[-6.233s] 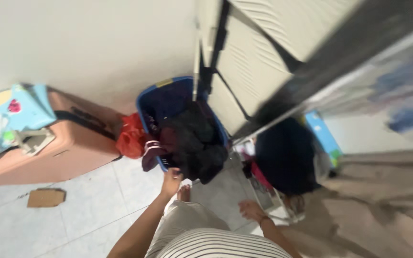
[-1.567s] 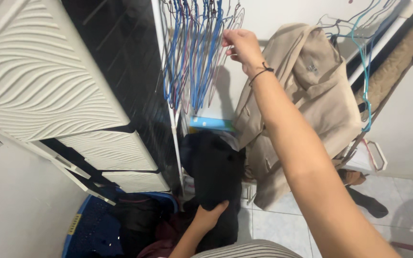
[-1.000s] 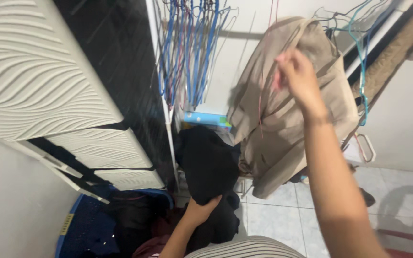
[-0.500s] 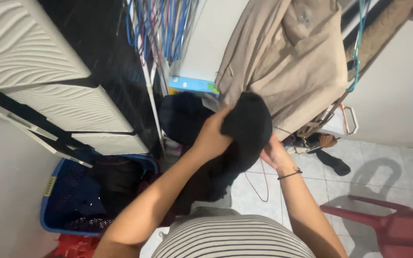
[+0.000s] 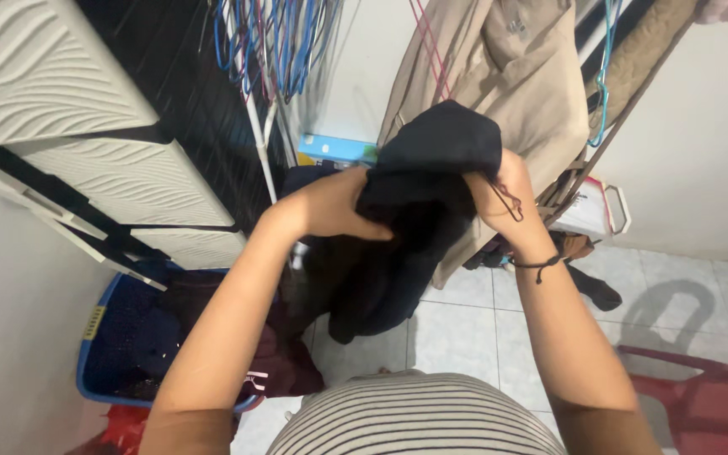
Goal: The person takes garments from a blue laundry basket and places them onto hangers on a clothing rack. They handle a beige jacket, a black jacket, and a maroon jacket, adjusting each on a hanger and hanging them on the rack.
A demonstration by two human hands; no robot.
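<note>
Over white floor tiles, both hands grip a black garment.

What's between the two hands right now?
In the head view, a bunched black garment fills the gap between the left hand and right hand; both grip it.

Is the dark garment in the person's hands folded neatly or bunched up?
Bunched up: the dark garment is gathered between the left hand and right hand, its lower part hanging loose.
</note>
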